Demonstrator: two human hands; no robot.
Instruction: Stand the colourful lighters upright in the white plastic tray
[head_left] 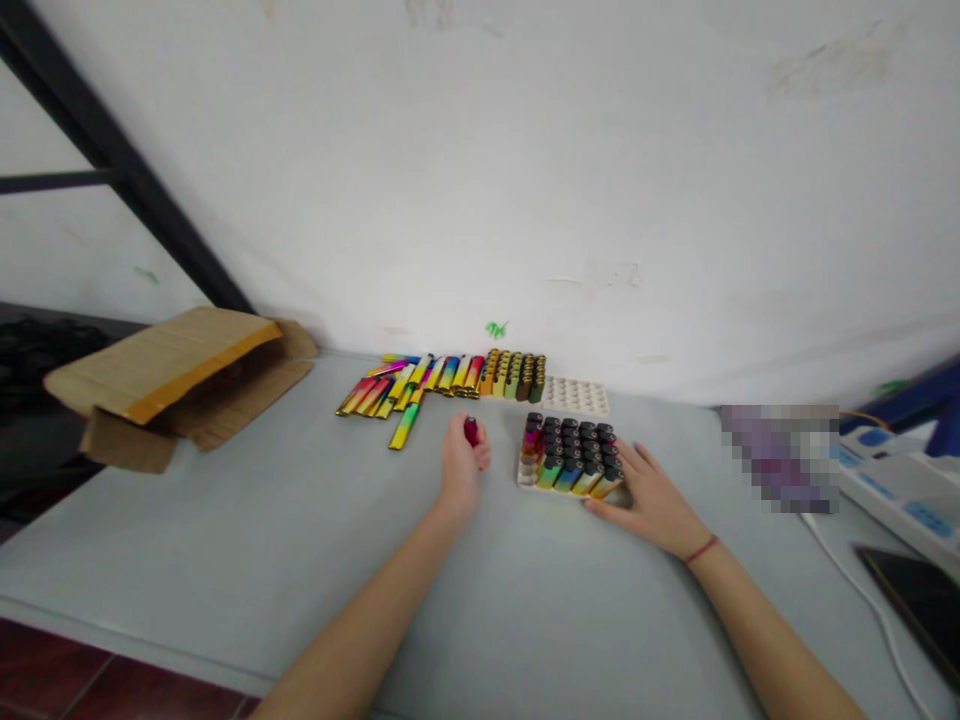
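My left hand (463, 462) is closed around a dark purple lighter (471, 430), held upright just left of a white holed tray (527, 480). Rows of black-topped lighters (571, 450) with coloured bodies stand in that tray, and a few holes at its front left hold none. My right hand (649, 500) lies at the tray's right side with its fingers stretched out. The fingertips reach the outer lighters, and the thumb is by the front corner.
Farther back, gold-topped pieces (514, 375) stand in rows beside a white holed tray (576, 394). Shiny multicoloured pieces (405, 385) lie loose to their left. A cardboard box (202, 350) lies open at the left. A power strip (900, 490), cable and dark phone (911, 600) occupy the right.
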